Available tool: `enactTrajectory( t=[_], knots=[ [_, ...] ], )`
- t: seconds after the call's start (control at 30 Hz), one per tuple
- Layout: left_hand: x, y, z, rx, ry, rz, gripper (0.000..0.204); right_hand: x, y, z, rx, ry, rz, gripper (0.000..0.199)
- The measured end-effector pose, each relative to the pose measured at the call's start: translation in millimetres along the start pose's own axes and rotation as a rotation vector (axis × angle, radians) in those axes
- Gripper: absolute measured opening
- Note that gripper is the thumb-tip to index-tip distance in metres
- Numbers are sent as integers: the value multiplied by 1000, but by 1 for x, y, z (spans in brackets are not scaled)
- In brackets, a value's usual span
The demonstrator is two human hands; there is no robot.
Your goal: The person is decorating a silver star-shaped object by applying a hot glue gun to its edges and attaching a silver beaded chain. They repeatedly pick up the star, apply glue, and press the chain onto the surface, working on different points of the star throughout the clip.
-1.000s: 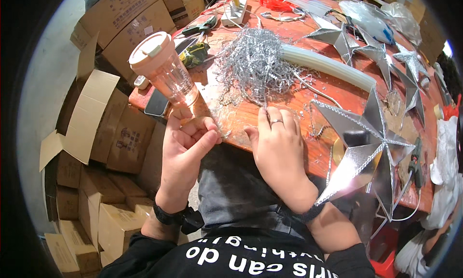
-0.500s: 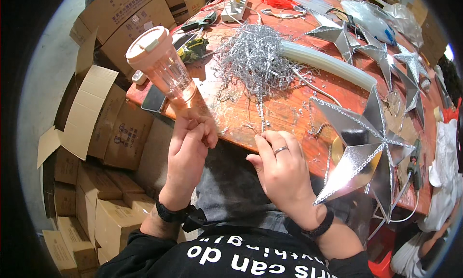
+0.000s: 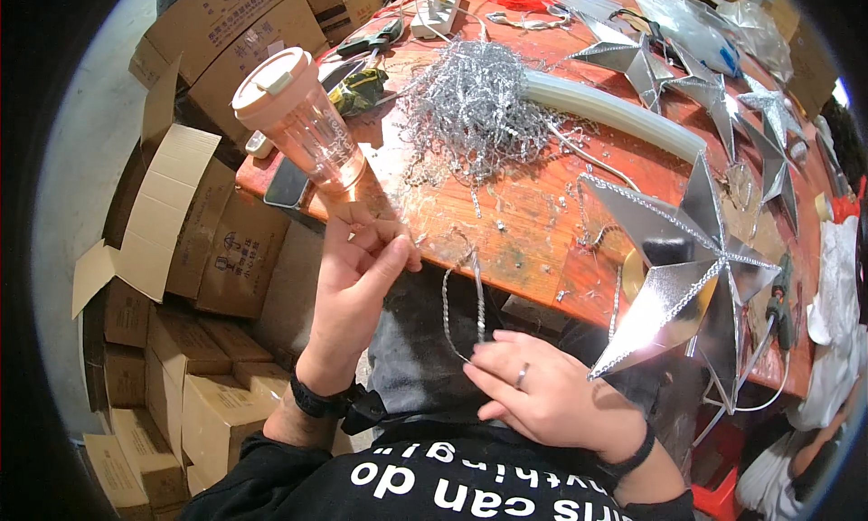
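Note:
Beyond the table's front edge, a thin silver braided strand (image 3: 446,308) hangs in a narrow loop. Its lower ends run to the fingertips of my right hand (image 3: 551,385), closed on it above my lap. My left hand (image 3: 362,272) is at the table edge beside a pink lidded tumbler (image 3: 312,127), thumb and fingers pressed together; whatever they hold is too small to make out. A tangled heap of silver crinkled strands (image 3: 475,105) lies farther in on the table. To the right, a shiny silver folded star (image 3: 674,263) with braided trim along its ridges stands near the edge.
More silver stars (image 3: 624,64) lie at the far right of the red-brown table (image 3: 515,222). A bundle of translucent sticks (image 3: 615,114), a power strip (image 3: 436,14), a phone (image 3: 287,184) and a glue gun (image 3: 779,304) with a white cable also lie there. Cardboard boxes (image 3: 226,403) stack at the left.
My right hand has drawn back from the table edge toward my body, pulling the silver strand away from the heap into a loop. My left hand has stayed nearly in place, its thumb now raised.

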State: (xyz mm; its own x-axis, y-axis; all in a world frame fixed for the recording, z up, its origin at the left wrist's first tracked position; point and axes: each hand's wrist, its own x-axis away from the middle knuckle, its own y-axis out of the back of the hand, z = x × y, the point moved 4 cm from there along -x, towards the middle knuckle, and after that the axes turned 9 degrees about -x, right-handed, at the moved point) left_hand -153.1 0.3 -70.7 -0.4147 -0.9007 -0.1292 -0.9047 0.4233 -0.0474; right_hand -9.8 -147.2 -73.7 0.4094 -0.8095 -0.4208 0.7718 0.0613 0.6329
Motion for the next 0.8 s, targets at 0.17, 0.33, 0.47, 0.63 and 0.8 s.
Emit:
enactTrajectory(
  t=[0.17,0.33,0.47,0.63,0.8],
  knots=[
    [5,-2,4,52,-4,93,35,31,16,15,-300,-291,132,31],
    [8,-19,-11,7,-82,104,31,50,31,33,-614,-201,100,22],
    [15,-33,-40,-33,-219,295,13,53,60,57,-705,-109,103,20],
    [1,-73,-68,-202,-481,261,25,65,102,80,-661,-196,-166,19],
    [-1,-124,-102,-338,-654,674,24,73,126,94,-199,-283,-651,17]
  ],
)
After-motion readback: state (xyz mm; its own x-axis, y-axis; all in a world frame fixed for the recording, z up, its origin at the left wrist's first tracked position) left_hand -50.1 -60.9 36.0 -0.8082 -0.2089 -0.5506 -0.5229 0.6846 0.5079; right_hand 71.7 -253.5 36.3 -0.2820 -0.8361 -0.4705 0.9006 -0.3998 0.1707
